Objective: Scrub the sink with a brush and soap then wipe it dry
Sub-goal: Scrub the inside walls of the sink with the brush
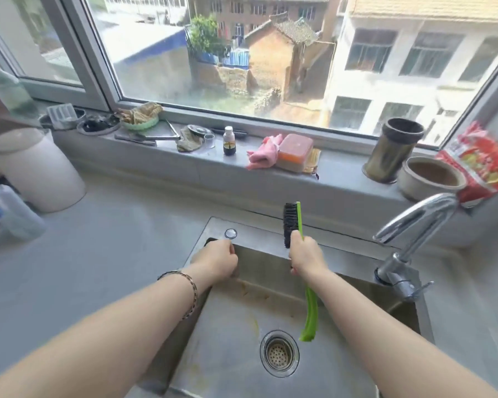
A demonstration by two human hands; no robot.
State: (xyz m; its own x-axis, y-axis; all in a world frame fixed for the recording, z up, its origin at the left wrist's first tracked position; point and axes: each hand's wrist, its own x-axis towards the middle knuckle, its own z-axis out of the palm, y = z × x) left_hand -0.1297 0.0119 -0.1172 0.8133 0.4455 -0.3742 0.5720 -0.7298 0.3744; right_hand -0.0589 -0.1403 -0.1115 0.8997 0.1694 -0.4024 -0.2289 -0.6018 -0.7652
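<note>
At my far left a rounded white plastic tub (38, 170) stands on the smooth grey countertop (121, 254). My left hand (217, 259), a thin beaded bracelet (189, 294) on its wrist, sits at the back left corner of the sink (230, 334) with the fingers curled under. From this angle I cannot tell whether they grip the rim or hold anything. The sink is a squared stainless steel basin, dull and streaked with yellow-brown stains, with a round perforated strainer (279, 353) in its floor. On the sill behind it lie a crumpled pink cloth (263, 152) and, touching it, an orange-lidded box (295, 152). My right hand (306, 258) is wrapped around the brush (292, 225) just below its head, holding it upright over the sink's back edge. Its stiff black bristles face left, and its long, slightly curved green plastic handle hangs down over the basin. To the right a polished chrome gooseneck faucet (408, 234) arches from the sink's back right corner.
</note>
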